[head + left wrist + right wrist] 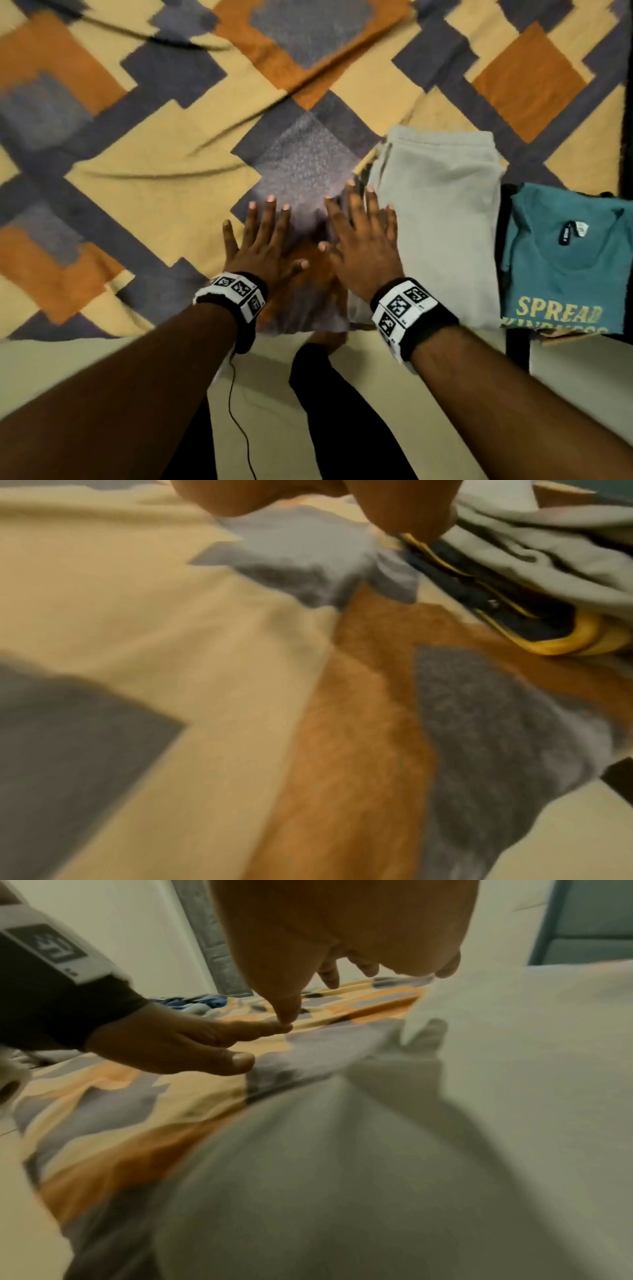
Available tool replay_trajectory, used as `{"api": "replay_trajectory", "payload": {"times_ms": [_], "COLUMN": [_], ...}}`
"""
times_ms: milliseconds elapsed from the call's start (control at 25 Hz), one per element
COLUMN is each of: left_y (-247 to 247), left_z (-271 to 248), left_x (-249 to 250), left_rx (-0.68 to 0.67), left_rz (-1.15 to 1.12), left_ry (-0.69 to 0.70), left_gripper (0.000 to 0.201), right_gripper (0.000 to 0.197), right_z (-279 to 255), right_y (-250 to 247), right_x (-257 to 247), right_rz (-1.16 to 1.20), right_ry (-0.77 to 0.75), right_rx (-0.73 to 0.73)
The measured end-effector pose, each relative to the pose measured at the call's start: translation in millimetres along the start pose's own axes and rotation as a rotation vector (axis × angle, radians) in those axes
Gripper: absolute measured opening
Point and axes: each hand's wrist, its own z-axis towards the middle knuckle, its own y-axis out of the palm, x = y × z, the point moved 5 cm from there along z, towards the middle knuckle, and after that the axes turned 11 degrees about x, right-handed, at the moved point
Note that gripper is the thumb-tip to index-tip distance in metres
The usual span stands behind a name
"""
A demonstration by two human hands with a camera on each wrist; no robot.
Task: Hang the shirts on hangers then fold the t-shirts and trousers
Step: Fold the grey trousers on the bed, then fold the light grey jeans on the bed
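Grey trousers [435,219], folded to a thick oblong, lying on bedspread [144,164] just right of both hands. Teal t-shirt [561,260], folded, yellow lettering up, lying right of trousers, dark garment edge showing beneath it. No hangers or shirts in view.

Left hand [263,243]: fingers straight and spread, palm down on bedspread, holding nothing. Right hand [359,243]: fingers likewise straight and spread, holding nothing, outer fingers over left edge of trousers; contact not confirmed. Right wrist view shows right thumb tip meeting left hand [171,1042].

Step judged: folding largely done for the two visible pieces; hands appear between garments, or smoothing the bedspread. Next move likely calls for fetching another garment and laying it flat on the bare patch ahead of hands.

Trousers: soft fleece-like knit, ribbed waistband at far end, bulky layers. T-shirt: thin smooth jersey, neck label visible. Bedspread: woven, slightly fuzzy, geometric blocks of cream, orange and grey, shallow creases. Left wrist view shows a yellow-edged dark item [514,615] under the trousers' edge; identity unclear.
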Motion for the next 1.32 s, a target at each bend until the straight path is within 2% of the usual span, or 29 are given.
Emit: {"api": "replay_trajectory", "payload": {"times_ms": [80,200,400,560,680,840,960,1080,1160,1240,1320], "left_y": [-10.6,-37.6,-74.3,-85.8,-83.4,-60.5,-42.2,-38.9,-34.6,-34.6,-33.5], "left_z": [-19.9,-57.7,-128.8,-179.7,-202.5,-206.3,-201.3,-200.2,-201.7,-205.3,-211.3], "left_x": [-72.0,-196.6,-399.1,-530.7,-612.6,-670.6,-678.4,-677.4,-681.0,-682.8,-684.0], "left_rx": [-0.016,0.042,0.111,0.2,0.279,0.284,0.245,0.321,0.377,0.435,0.477], "left_rz": [-0.03,-0.163,-0.183,-0.286,-0.333,-0.478,-0.525,-0.437,-0.41,-0.431,-0.463], "left_ry": [-0.168,-0.414,-0.59,-0.744,-0.812,-0.853,-0.819,-0.767,-0.758,-0.774,-0.836], "left_gripper": [0.093,0.096,0.102,0.096,0.096,0.09,0.087,0.075,0.067,0.066,0.065], "right_gripper": [0.073,0.073,0.072,0.075,0.076,0.078,0.082,0.089,0.081,0.061,0.046], "right_z": [19.0,52.5,107.0,131.0,146.4,165.6,177.8,190.0,194.7,199.9,207.2], "right_y": [16.5,34.9,44.4,62.5,84.9,118.2,143.8,158.2,159.9,153.8,148.5], "right_x": [-72.4,-215.3,-448.5,-570.6,-644.0,-700.8,-730.5,-743.9,-754.1,-769.5,-774.7], "right_rz": [0.035,0.084,0.055,-0.028,-0.093,-0.169,-0.243,-0.296,-0.363,-0.315,-0.197], "right_ry": [-0.07,-0.202,-0.467,-0.635,-0.743,-0.867,-0.973,-0.992,-1.024,-1.033,-1.028], "right_rx": [-0.141,-0.244,-0.31,-0.349,-0.367,-0.344,-0.368,-0.428,-0.369,-0.32,-0.457]}}
